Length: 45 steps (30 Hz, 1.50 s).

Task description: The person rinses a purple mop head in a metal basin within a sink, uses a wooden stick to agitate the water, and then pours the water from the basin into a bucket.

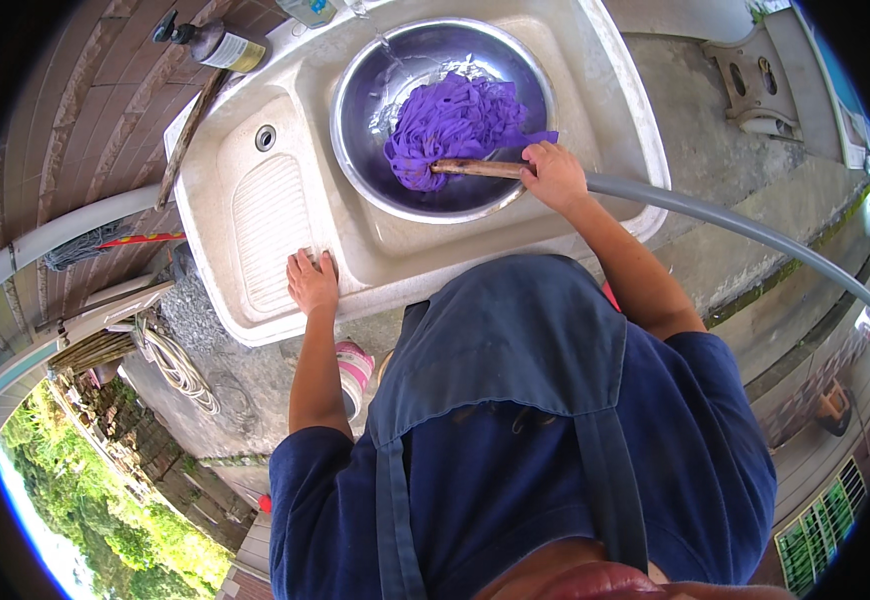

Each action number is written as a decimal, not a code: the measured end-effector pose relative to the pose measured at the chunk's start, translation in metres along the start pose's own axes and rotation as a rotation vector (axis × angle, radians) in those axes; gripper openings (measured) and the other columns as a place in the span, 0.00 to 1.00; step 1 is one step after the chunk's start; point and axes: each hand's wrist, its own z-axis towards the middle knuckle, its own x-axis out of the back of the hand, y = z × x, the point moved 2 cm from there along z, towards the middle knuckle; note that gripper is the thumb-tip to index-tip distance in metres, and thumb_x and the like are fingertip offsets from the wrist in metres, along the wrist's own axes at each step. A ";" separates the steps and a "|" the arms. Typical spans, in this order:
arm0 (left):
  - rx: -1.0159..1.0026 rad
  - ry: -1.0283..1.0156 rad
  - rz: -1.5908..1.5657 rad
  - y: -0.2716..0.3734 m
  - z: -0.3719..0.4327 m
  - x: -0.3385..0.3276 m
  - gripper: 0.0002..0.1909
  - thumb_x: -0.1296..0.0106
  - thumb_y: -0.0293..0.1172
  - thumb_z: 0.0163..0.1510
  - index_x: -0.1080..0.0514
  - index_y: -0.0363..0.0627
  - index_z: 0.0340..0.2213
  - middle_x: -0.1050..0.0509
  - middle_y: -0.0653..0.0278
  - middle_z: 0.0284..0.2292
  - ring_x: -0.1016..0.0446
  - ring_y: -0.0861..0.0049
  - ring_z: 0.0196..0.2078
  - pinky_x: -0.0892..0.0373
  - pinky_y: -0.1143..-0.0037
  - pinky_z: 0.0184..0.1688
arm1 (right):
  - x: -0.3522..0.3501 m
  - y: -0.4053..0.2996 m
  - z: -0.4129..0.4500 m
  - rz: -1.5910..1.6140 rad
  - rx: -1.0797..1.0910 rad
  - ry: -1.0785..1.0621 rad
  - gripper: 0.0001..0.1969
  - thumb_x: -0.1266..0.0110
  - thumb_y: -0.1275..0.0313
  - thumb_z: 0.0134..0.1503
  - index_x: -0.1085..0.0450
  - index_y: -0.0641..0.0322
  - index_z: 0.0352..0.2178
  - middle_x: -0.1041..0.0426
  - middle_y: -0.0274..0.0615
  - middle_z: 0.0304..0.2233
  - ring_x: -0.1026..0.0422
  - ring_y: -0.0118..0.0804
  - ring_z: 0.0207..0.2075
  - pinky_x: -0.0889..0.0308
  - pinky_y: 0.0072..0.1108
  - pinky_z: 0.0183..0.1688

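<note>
A mop head of purple cloth strips (453, 116) lies in a round stainless steel basin (356, 184), set in the larger bowl of a pale two-part laundry sink (630, 142). My right hand (555, 174) is closed around the mop's handle at the basin's near right rim. The handle is bare wood (472, 168) by the mop head and a grey pole (705, 214) beyond my hand. My left hand (312, 283) rests on the near edge of the ribbed washboard (270, 225), fingers spread and holding nothing. Water (382, 41) streams into the basin from above.
A pump bottle (228, 49) stands at the sink's far left corner, near a wooden stick (191, 139) leaning along the rim. A grey string mop (86, 244) is at the left. A coiled hose (176, 367) and a pink-and-white bucket (354, 375) are on the floor below.
</note>
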 end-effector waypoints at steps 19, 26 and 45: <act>-0.013 0.012 0.014 -0.002 0.001 -0.002 0.32 0.60 0.52 0.52 0.45 0.46 0.54 0.48 0.56 0.57 0.51 0.63 0.59 0.53 0.65 0.59 | 0.000 -0.001 0.001 0.020 -0.028 -0.013 0.10 0.48 0.68 0.44 0.33 0.59 0.30 0.32 0.42 0.31 0.33 0.44 0.38 0.38 0.33 0.41; -0.012 0.007 0.025 0.001 -0.001 0.000 0.32 0.60 0.51 0.53 0.44 0.45 0.53 0.48 0.55 0.57 0.51 0.62 0.59 0.52 0.65 0.58 | -0.001 0.001 0.000 0.026 -0.030 -0.010 0.09 0.48 0.68 0.44 0.33 0.59 0.29 0.32 0.42 0.30 0.33 0.44 0.38 0.38 0.33 0.41; -0.009 -0.014 0.010 0.001 -0.001 0.002 0.32 0.61 0.51 0.53 0.45 0.44 0.54 0.49 0.54 0.57 0.52 0.62 0.60 0.54 0.65 0.59 | -0.003 0.001 0.001 0.003 -0.034 -0.047 0.10 0.49 0.68 0.44 0.32 0.59 0.30 0.32 0.42 0.31 0.34 0.43 0.39 0.38 0.32 0.42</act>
